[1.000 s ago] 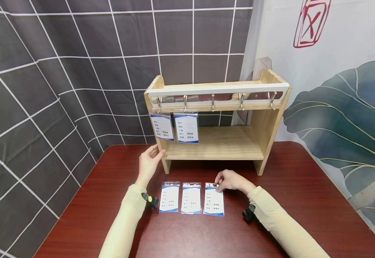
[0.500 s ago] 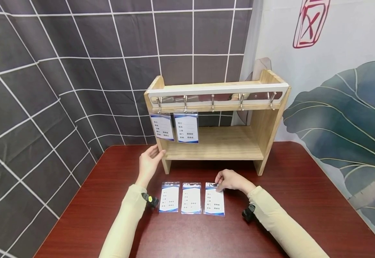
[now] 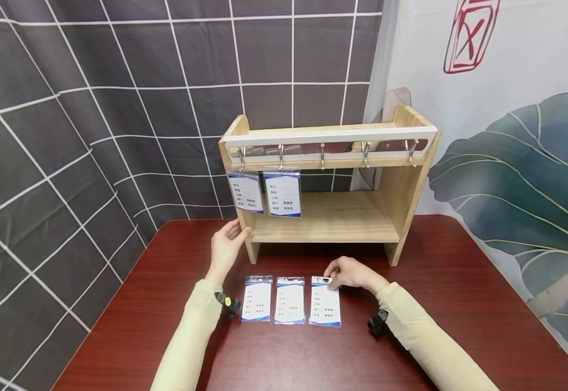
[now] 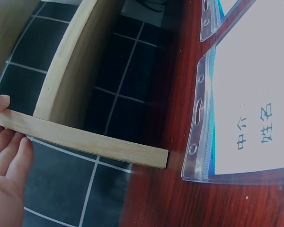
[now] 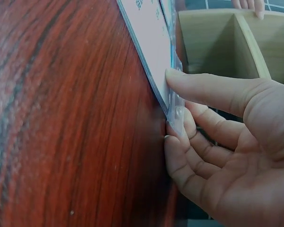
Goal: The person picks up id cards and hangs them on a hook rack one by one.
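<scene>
My right hand [image 3: 353, 273] pinches the top right corner of the rightmost ID badge holder [image 3: 324, 310] on the table. In the right wrist view the thumb lies on the front of the clear sleeve [image 5: 178, 113], with fingers behind its edge, and that corner tilts up. My left hand [image 3: 224, 248] grips the left side panel of the wooden shelf [image 3: 318, 231]. Its thumb and fingers straddle the panel's edge [image 4: 94, 142] in the left wrist view. Two more badge holders lie in the same row, the left one [image 3: 256, 300] and the middle one [image 3: 289, 302].
A white rail [image 3: 333, 133] with several metal hooks spans the shelf's front. Two badges hang under its left hooks, the outer one [image 3: 246, 193] and the inner one [image 3: 283, 194]. The red-brown table [image 3: 176, 304] carries everything; a dark gridded cloth [image 3: 142, 108] hangs behind.
The rightmost badge holder has shifted very slightly to the right under my right fingers. My left hand stays on the shelf panel, and the other badges have not moved.
</scene>
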`<state>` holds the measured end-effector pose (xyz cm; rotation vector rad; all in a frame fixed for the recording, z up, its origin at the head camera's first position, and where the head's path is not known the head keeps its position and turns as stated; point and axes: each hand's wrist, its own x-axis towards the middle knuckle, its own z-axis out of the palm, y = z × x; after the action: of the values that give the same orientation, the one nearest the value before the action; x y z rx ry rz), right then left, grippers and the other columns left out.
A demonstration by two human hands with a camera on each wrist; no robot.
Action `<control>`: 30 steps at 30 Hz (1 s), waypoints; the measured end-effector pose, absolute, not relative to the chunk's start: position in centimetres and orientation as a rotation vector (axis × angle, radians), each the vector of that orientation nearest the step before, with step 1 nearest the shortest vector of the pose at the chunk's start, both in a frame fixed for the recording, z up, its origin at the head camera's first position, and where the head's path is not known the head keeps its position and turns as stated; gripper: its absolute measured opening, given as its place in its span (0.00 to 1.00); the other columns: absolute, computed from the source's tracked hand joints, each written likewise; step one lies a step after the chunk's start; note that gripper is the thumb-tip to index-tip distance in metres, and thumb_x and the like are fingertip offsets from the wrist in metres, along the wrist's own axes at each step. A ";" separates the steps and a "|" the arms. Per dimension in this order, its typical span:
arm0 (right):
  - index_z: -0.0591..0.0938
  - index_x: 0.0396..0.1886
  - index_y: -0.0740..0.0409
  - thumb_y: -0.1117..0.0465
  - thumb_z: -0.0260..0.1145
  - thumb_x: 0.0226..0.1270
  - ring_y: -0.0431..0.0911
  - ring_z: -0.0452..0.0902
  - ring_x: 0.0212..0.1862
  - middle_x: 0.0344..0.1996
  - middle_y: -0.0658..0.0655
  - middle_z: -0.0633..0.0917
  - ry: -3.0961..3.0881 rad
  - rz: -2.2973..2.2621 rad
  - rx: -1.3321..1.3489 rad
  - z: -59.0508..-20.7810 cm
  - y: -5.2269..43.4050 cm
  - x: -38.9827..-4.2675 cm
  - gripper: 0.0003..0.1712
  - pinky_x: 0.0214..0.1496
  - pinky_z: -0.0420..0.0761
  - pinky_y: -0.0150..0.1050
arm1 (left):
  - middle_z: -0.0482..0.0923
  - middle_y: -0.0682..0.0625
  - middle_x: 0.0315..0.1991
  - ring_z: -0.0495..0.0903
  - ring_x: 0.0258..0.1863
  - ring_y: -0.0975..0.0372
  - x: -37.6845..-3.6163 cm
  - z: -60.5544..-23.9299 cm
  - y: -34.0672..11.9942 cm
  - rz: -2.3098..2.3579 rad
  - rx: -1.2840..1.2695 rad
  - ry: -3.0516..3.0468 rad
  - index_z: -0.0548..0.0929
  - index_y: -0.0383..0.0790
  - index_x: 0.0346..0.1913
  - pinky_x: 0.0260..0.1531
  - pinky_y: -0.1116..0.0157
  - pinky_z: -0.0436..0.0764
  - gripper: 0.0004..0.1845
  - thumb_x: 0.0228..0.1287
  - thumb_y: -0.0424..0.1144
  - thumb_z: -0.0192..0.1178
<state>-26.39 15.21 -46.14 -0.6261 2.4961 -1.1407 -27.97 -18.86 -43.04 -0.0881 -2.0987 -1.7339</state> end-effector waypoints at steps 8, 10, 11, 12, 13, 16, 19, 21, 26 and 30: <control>0.85 0.38 0.68 0.76 0.77 0.51 0.40 0.76 0.32 0.28 0.51 0.83 2.464 -1.205 -0.632 -45.9 15.4 -26.4 0.13 0.33 0.80 0.30 | 0.83 0.34 0.58 0.83 0.61 0.45 -28.0 -43.2 -18.9 -1.740 -0.085 -2.104 0.83 0.27 0.63 0.61 0.58 0.83 0.25 0.67 0.36 0.74; 0.85 0.39 0.69 0.76 0.76 0.52 0.41 0.77 0.33 0.29 0.52 0.83 2.456 -1.230 -0.632 -45.8 15.5 -26.4 0.14 0.33 0.80 0.30 | 0.84 0.35 0.58 0.83 0.61 0.46 -28.0 -43.2 -18.9 -1.741 -0.084 -2.102 0.83 0.28 0.63 0.61 0.58 0.83 0.25 0.66 0.36 0.74; 0.84 0.39 0.70 0.76 0.75 0.52 0.41 0.77 0.33 0.29 0.53 0.83 2.453 -1.241 -0.637 -45.7 15.5 -26.4 0.14 0.33 0.80 0.30 | 0.83 0.35 0.58 0.83 0.61 0.46 -28.0 -43.2 -18.9 -1.739 -0.086 -2.103 0.83 0.28 0.63 0.61 0.58 0.83 0.25 0.66 0.36 0.74; 0.84 0.39 0.70 0.76 0.75 0.52 0.41 0.77 0.33 0.29 0.53 0.83 2.453 -1.248 -0.638 -45.6 15.6 -26.5 0.14 0.33 0.80 0.30 | 0.83 0.34 0.58 0.83 0.61 0.46 -28.0 -43.2 -18.9 -1.738 -0.087 -2.105 0.82 0.28 0.63 0.61 0.58 0.83 0.26 0.67 0.36 0.74; 0.84 0.40 0.70 0.76 0.75 0.52 0.41 0.78 0.33 0.29 0.53 0.84 2.457 -1.251 -0.644 -45.5 15.6 -26.5 0.14 0.34 0.80 0.30 | 0.83 0.34 0.59 0.83 0.61 0.46 -28.1 -43.2 -19.0 -1.737 -0.090 -2.105 0.82 0.28 0.63 0.61 0.58 0.83 0.26 0.67 0.36 0.74; 0.84 0.41 0.70 0.75 0.74 0.52 0.41 0.78 0.33 0.29 0.52 0.83 2.470 -1.251 -0.649 -45.2 15.7 -26.6 0.14 0.34 0.80 0.30 | 0.83 0.34 0.59 0.82 0.62 0.45 -28.1 -43.2 -19.0 -1.737 -0.096 -2.109 0.82 0.27 0.63 0.61 0.58 0.83 0.26 0.67 0.36 0.74; 0.84 0.42 0.69 0.74 0.74 0.52 0.41 0.78 0.33 0.29 0.51 0.84 2.479 -1.244 -0.658 -45.1 15.7 -26.7 0.15 0.36 0.80 0.30 | 0.83 0.34 0.59 0.82 0.62 0.45 -28.0 -43.1 -19.1 -1.738 -0.092 -2.107 0.82 0.27 0.64 0.61 0.58 0.83 0.26 0.67 0.36 0.74; 0.85 0.42 0.69 0.73 0.75 0.53 0.41 0.79 0.34 0.30 0.51 0.84 2.482 -1.245 -0.665 -45.0 15.7 -26.7 0.15 0.36 0.81 0.31 | 0.83 0.34 0.59 0.82 0.61 0.45 -27.9 -43.0 -19.1 -1.738 -0.085 -2.103 0.82 0.27 0.64 0.61 0.58 0.83 0.26 0.67 0.35 0.74; 0.85 0.43 0.68 0.72 0.75 0.55 0.41 0.80 0.34 0.30 0.52 0.85 2.509 -1.263 -0.662 -44.6 15.9 -26.4 0.15 0.37 0.82 0.32 | 0.83 0.33 0.59 0.82 0.61 0.44 -27.8 -43.0 -18.9 -1.743 -0.093 -2.097 0.82 0.26 0.63 0.60 0.59 0.84 0.25 0.67 0.34 0.72; 0.86 0.43 0.67 0.72 0.74 0.57 0.42 0.80 0.35 0.30 0.50 0.86 2.544 -1.272 -0.680 -43.8 15.9 -25.9 0.13 0.38 0.82 0.34 | 0.83 0.33 0.59 0.82 0.61 0.44 -28.1 -43.1 -18.9 -1.737 -0.103 -2.093 0.82 0.26 0.63 0.59 0.60 0.84 0.25 0.67 0.34 0.72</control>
<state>-25.93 15.86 -43.78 -0.6804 2.5442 -1.2716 -28.09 -18.89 -43.12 -0.1031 -2.0934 -1.7373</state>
